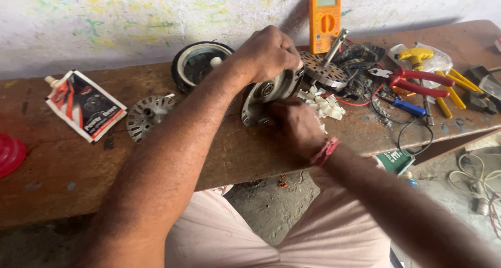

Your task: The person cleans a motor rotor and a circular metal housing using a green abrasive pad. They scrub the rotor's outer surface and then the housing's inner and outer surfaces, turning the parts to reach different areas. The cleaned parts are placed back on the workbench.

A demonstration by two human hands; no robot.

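Worn wooden bench (68, 169) fills the frame, and at centre the left hand (269, 54) is clamped over a round metal motor housing (263, 96) while the right hand (297, 124) curls against its lower edge, white plastic bits (326, 105) just beside.

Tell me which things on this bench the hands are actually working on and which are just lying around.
In hand:
- round metal motor part, gripped on edge by the left hand
- right hand touching its lower side
- small white pieces beside it

Lying about:
- orange multimeter
- red-handled pliers
- yellow-handled tools
- perforated metal disc
- black round housing
- printed pouch
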